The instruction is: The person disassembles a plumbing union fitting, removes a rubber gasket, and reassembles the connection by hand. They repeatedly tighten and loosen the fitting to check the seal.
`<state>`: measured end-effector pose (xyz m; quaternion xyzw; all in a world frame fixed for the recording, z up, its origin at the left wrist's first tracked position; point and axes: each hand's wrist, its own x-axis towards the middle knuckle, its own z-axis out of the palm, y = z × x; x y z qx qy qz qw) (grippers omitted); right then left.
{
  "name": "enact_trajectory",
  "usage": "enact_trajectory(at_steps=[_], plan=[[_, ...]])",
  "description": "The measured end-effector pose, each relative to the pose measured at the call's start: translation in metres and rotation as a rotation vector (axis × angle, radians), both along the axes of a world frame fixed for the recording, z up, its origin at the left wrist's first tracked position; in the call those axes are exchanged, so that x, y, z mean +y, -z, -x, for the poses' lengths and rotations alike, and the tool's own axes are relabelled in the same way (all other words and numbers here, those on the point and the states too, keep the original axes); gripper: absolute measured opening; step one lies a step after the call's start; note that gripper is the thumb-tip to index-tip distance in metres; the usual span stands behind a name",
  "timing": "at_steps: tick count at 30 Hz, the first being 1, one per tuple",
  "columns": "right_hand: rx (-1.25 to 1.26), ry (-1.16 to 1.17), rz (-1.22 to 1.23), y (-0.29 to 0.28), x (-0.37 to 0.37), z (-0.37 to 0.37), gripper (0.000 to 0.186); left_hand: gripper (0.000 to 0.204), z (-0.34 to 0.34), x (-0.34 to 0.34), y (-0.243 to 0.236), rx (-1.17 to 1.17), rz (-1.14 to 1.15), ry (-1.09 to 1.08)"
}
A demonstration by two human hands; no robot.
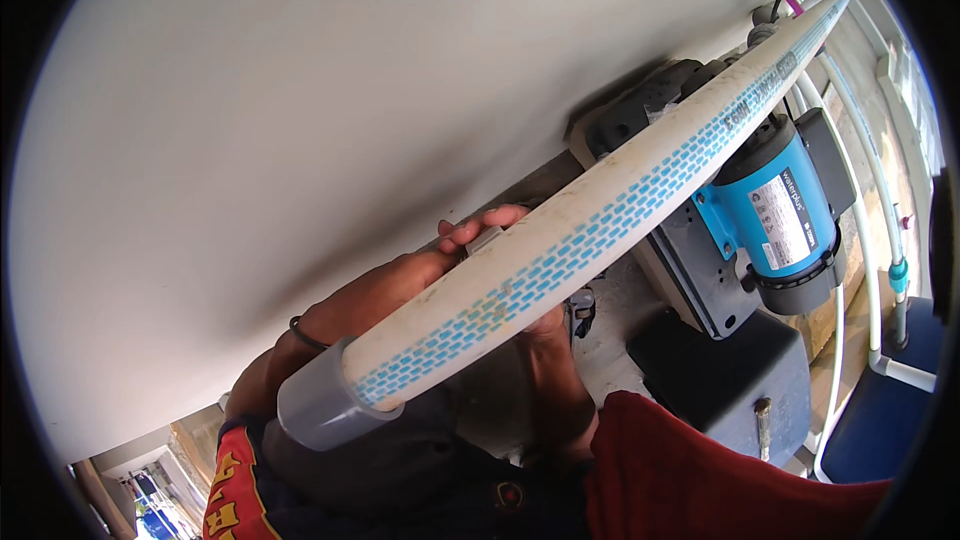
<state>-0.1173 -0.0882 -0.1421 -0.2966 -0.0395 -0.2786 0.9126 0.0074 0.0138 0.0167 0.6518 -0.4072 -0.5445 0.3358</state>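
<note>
A long white pipe [620,210] with a blue dashed band runs diagonally across the view, a grey socket fitting [325,400] at its lower-left end. Behind the pipe, my left hand [445,250] has its fingers curled at a small pale piece, partly hidden, which I cannot make out. Just under the pipe, my right hand [548,330] is mostly hidden, beside a small dark metallic fitting [582,310]; its fingers are out of sight.
A blue and black pump [780,215] sits on a dark base beside the white wall [230,120]. Below it is a dark box [700,375]. Thinner white pipes [890,275] run down the right side. Red cloth [690,475] fills the lower right.
</note>
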Motion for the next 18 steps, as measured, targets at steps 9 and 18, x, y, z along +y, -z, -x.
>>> enact_trajectory(at_steps=[9, 18], plan=[[-0.143, -0.150, -0.218, 0.001, -0.008, -0.012, 0.054, 0.058, 0.000, -0.002, 0.009, -0.011, 0.047, 0.003], [-0.347, -0.064, -0.162, -0.015, -0.006, -0.028, 0.086, 0.059, 0.000, -0.001, 0.015, -0.021, 0.085, 0.000]])
